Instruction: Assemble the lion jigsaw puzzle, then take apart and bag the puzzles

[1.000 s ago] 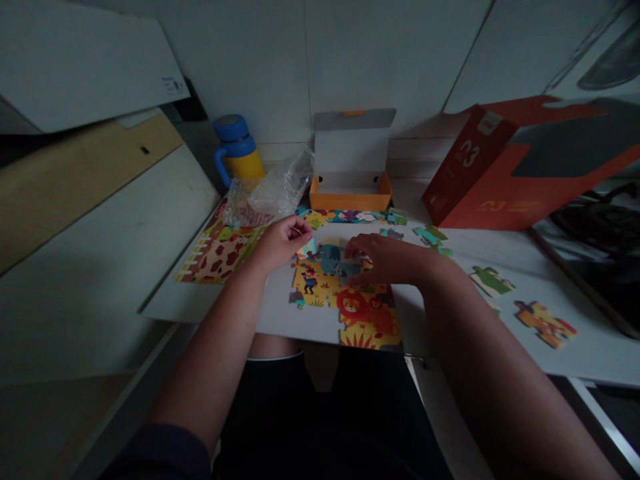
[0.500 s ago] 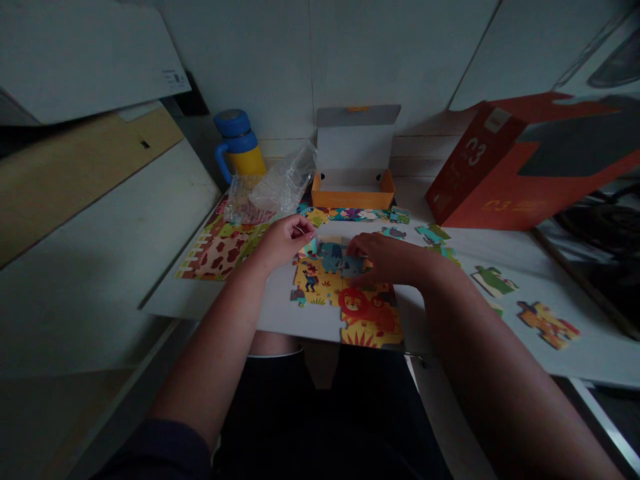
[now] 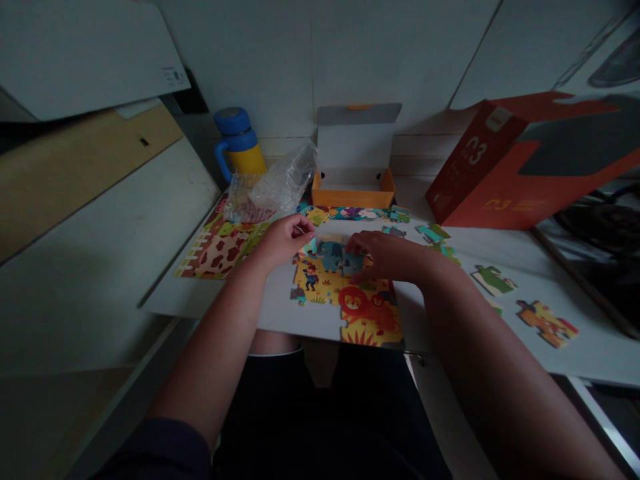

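A partly joined jigsaw puzzle (image 3: 327,280) lies in front of me, with a boy, yellow ground and red lions on it. My right hand (image 3: 383,255) has its thumb and curled fingers around a blue elephant puzzle piece (image 3: 353,265), which sits against the other elephant half. On the puzzle's upper left, my left hand (image 3: 285,241) is closed in a pinch at a teal-and-yellow puzzle piece (image 3: 309,248); its fingers hide part of that piece. A small loose-looking piece (image 3: 299,294) juts from the puzzle's left edge.
Loose puzzle pieces (image 3: 493,280) are scattered to the right. A farm-patterned puzzle section (image 3: 215,253) lies left, beside clear plastic wrap (image 3: 285,187). Behind stand an open orange box (image 3: 353,199), a blue-and-yellow bottle (image 3: 245,150) and a large red box (image 3: 480,167).
The elephant piece under my right hand now lies flush with its neighbour, where a seam and darker shade showed before. My right fingers have shifted slightly; my left hand stays put.
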{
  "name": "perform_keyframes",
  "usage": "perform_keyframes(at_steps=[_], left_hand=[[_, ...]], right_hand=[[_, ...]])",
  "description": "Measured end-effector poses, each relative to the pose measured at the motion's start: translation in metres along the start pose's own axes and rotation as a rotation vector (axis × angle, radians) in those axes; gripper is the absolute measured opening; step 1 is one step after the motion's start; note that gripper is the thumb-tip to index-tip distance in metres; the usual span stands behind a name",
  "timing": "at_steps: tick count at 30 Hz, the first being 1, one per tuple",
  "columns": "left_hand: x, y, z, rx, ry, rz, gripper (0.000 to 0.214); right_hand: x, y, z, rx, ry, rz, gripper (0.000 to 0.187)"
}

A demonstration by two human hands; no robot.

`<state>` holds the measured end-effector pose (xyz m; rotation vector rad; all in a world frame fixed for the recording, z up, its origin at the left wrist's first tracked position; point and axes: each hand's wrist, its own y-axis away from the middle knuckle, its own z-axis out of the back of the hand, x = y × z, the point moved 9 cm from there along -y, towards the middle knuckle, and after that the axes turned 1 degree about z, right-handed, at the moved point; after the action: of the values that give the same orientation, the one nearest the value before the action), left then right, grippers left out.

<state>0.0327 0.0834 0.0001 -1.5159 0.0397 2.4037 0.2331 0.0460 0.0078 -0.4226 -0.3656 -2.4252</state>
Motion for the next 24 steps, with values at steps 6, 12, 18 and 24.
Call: perform_keyframes(at_steps=[6,12,18,24], left_hand=[[0.0004,0.0004,-0.0017,0.009,0.016,0.010,0.014],[0.0013,-0.0001,-0.0029,0.017,0.016,-0.004,0.013],[0.0049,-0.0017,-0.0029,0.015,0.002,-0.020,0.013],[0.0074,-0.0020,-0.0022,0.015,0.034,-0.018,0.015]], right_hand=[[-0.0024,0.0007,-0.0027,0.010,-0.003,0.012,0.057],[-0.0019,0.0003,-0.0031,0.014,-0.003,0.019,0.057],[-0.0001,0.0006,-0.0017,0.027,0.019,0.009,0.058],[0.0037,-0.0006,-0.0025,0.008,0.050,0.024,0.054]])
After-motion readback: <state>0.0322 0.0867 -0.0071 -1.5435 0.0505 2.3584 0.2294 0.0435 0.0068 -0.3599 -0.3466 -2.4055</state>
